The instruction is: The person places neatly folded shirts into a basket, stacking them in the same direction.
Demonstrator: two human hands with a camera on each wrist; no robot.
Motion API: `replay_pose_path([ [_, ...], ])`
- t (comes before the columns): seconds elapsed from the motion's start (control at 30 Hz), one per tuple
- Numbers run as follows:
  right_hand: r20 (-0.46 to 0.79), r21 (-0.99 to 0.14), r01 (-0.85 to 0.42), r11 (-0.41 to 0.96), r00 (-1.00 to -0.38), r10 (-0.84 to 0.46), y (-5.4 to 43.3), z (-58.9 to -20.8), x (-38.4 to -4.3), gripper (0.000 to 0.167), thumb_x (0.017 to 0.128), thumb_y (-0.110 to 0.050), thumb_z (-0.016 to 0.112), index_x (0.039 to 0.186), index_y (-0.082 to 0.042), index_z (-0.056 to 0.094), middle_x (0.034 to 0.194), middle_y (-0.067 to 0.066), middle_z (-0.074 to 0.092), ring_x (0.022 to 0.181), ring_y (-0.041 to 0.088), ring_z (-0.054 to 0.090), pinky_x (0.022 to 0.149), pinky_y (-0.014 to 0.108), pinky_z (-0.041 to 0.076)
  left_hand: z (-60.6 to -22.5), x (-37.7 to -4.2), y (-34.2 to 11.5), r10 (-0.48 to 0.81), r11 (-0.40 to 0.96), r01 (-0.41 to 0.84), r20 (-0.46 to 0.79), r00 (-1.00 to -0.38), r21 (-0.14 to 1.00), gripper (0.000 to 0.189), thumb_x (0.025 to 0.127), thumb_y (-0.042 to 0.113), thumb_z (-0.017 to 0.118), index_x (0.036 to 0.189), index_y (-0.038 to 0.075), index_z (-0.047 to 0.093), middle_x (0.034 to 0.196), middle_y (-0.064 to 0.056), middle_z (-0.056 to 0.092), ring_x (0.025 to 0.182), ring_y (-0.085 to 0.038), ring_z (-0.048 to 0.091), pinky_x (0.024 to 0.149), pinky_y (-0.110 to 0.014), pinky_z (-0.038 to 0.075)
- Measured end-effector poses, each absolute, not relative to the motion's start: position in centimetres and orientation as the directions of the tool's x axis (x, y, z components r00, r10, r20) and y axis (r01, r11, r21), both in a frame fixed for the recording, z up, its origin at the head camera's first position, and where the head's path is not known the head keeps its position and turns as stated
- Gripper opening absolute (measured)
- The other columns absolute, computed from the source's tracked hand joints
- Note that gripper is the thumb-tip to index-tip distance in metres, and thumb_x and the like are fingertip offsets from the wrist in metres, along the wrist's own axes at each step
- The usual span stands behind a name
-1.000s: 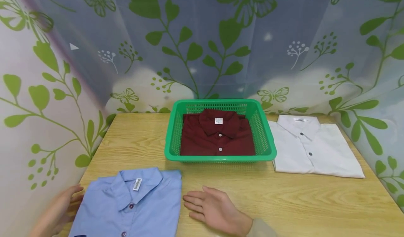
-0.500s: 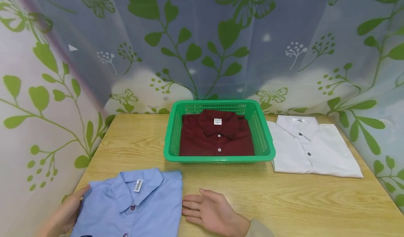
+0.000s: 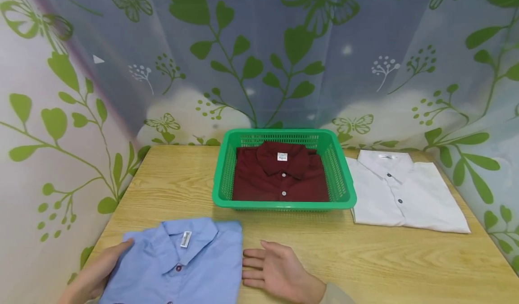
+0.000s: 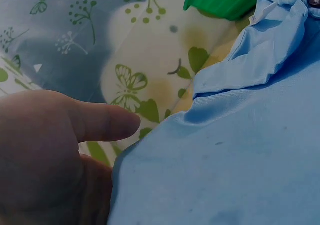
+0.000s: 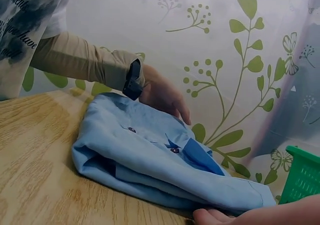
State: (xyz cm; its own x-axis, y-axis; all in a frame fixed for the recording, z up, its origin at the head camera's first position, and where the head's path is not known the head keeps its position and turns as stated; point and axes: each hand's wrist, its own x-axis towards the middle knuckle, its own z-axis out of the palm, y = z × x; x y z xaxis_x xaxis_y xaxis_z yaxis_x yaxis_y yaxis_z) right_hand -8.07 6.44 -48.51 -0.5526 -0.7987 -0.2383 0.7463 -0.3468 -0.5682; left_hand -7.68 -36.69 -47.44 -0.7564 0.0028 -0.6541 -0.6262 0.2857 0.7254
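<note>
Your left hand (image 3: 103, 264) and right hand (image 3: 279, 270), apart, flanked the shirt (image 3: 174, 261) with loose fingers (uneven pushing risked creasing it).

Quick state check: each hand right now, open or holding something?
Left hand: holding the blue shirt by its edge.
Right hand: open, palm up, at the shirt's opposite edge.

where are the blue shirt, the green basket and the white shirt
blue shirt (image 3: 175, 285): head view, on its front, below the collar
green basket (image 3: 284, 206): head view, on its near rim
white shirt (image 3: 419, 200): head view, on its front, below the collar
</note>
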Motion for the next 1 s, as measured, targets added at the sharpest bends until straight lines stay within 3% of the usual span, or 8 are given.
replay_pose_path([
  [0.37, -0.242, -0.579, 0.742, -0.337, -0.552, -0.798, 7.5, -48.4, -8.1, 0.083, 0.105, -0.046, 0.028, 0.149, 0.018, 0.001, 0.152, 0.033, 0.027, 0.138, 0.041, 0.035, 0.116, 0.048, 0.026, -47.4, -7.8, -33.5, 0.029, 0.271, -0.592, -0.622, -0.783, 0.759, 0.082, 0.103, 0.051, 0.041, 0.145, -0.018, 0.025, 0.144, -0.035, 0.036, 0.121, -0.036, 0.050, 0.100, -0.052, 0.043],
  [0.53, -0.278, -0.607, 0.737, -0.298, -0.548, -0.789, 7.6, -48.3, -8.2, 0.073, 0.104, -0.049, 0.030, 0.145, 0.011, 0.023, 0.136, 0.019, 0.048, 0.125, 0.027, 0.048, 0.107, 0.039, 0.036, -47.6, -7.9, -32.3, 0.105, 0.232, -0.584, -0.617, -0.780, 0.778, 0.079, 0.104, 0.050, 0.042, 0.145, -0.016, 0.027, 0.142, -0.027, 0.042, 0.118, -0.030, 0.050, 0.100, -0.048, 0.042],
  [0.73, -0.224, -0.573, 0.746, -0.339, -0.540, -0.811, 7.3, -49.1, -8.3, 0.049, 0.106, -0.044, 0.029, 0.140, -0.008, 0.033, 0.133, 0.007, 0.052, 0.125, 0.022, 0.049, 0.107, 0.043, 0.037, -48.1, -8.0, -30.8, 0.254, 0.194, -0.571, -0.603, -0.756, 0.798, 0.081, 0.104, 0.050, 0.040, 0.148, -0.015, 0.019, 0.150, -0.030, 0.029, 0.128, -0.033, 0.041, 0.105, -0.049, 0.036],
  [0.9, -0.250, -0.560, 0.746, -0.361, -0.567, -0.785, 7.4, -49.6, -8.5, 0.034, 0.106, -0.041, 0.033, 0.128, -0.016, 0.042, 0.122, 0.002, 0.058, 0.114, 0.018, 0.056, 0.101, 0.039, 0.043, -48.5, -8.0, -29.5, 0.371, 0.127, -0.600, -0.599, -0.710, 0.790, 0.087, 0.105, 0.050, 0.038, 0.152, -0.012, 0.001, 0.157, -0.032, 0.006, 0.139, -0.039, 0.023, 0.112, -0.054, 0.025],
  [1.0, -0.287, -0.559, 0.746, -0.360, -0.582, -0.760, 7.5, -49.7, -8.3, 0.030, 0.105, -0.037, 0.038, 0.126, -0.016, 0.043, 0.122, 0.001, 0.060, 0.113, 0.017, 0.058, 0.100, 0.038, 0.044, -48.9, -7.9, -28.7, 0.422, 0.075, -0.626, -0.593, -0.686, 0.776, 0.086, 0.105, 0.048, 0.038, 0.152, -0.008, -0.006, 0.157, -0.032, 0.006, 0.135, -0.038, 0.030, 0.109, -0.053, 0.030],
])
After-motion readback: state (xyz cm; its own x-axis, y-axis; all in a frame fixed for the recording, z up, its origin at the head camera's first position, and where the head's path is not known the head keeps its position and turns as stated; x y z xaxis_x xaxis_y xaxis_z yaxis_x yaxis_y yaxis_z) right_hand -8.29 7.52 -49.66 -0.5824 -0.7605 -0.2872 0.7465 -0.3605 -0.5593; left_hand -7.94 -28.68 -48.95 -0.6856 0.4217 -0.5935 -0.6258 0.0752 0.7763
